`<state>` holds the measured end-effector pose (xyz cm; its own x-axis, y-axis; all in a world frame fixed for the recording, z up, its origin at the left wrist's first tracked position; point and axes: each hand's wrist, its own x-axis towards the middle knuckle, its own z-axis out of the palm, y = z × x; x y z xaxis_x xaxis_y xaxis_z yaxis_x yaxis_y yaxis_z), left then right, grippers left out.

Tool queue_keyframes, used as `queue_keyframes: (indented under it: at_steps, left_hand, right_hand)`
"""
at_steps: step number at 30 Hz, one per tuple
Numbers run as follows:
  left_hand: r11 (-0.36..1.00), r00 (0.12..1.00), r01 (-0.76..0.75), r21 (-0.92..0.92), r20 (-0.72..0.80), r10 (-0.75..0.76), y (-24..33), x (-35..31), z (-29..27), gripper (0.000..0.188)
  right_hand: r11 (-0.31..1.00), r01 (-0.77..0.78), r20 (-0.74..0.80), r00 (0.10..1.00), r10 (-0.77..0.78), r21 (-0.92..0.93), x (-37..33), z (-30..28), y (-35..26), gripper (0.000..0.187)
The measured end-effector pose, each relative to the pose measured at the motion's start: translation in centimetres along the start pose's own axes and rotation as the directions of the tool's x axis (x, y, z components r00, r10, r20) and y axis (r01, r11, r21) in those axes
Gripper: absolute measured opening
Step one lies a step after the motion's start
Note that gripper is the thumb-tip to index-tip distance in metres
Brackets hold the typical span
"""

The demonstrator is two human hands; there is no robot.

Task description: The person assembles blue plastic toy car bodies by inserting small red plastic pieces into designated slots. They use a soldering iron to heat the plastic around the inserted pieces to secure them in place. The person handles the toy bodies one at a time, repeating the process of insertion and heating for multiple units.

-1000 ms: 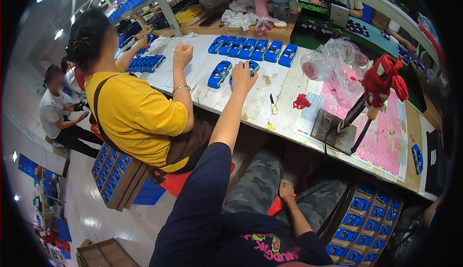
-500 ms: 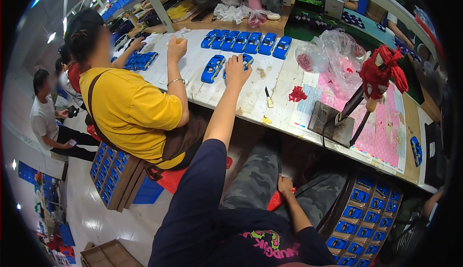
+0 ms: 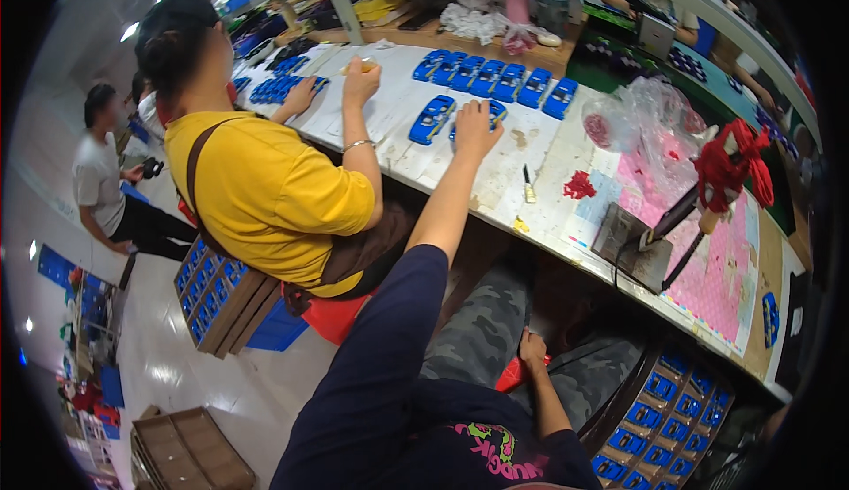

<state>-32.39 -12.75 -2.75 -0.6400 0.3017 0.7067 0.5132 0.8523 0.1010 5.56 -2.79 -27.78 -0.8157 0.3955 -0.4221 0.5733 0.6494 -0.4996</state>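
My left hand (image 3: 478, 130) reaches forward across the white workbench, its fingers closed over a blue toy car (image 3: 496, 111) that they partly cover. Just left of it lies another blue toy car (image 3: 432, 120). Behind both, a slanted row of blue toy cars (image 3: 487, 80) stands side by side on the bench. Low over my lap, between my camouflage-trousered legs, is my right hand (image 3: 532, 349). Its fingers look curled, and whatever they may hold is too small to make out. Beside that hand shows a red stool (image 3: 510, 374).
A small knife (image 3: 529, 184) and a red pile of bits (image 3: 579, 185) lie right of my left arm. Farther right stands a metal-based fixture (image 3: 630, 247) wrapped in red cloth. A co-worker in yellow (image 3: 265, 194) sits close on my left. A tray of blue cars (image 3: 659, 424) is by my right leg.
The view has swung left, so the bench sits farther right in the picture. My left hand stays on the same car. The co-worker's far hand has shifted over their cars.
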Motion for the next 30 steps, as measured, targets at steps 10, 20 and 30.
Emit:
queue_keyframes:
  at_steps: [10, 20, 30]
  left_hand:
    - [1.000, 1.000, 0.009, -0.021, -0.006, -0.009, -0.12, -0.18, -0.37, 0.040]
    - [1.000, 1.000, 0.004, -0.004, 0.000, -0.004, 0.08, -0.02, -0.17, 0.041]
    - [1.000, 1.000, 0.016, -0.013, 0.008, -0.015, 0.08, -0.05, -0.43, 0.042]
  right_hand:
    - [1.000, 0.014, -0.025, 1.000, -0.014, -0.004, 0.53, 0.88, 0.95, 0.055]
    - [1.000, 0.008, -0.004, 1.000, -0.008, -0.002, 0.51, 0.48, 0.83, 0.058]
    - [1.000, 0.024, -0.035, 0.999, -0.023, 0.010, 0.54, 0.95, 1.05, 0.059]
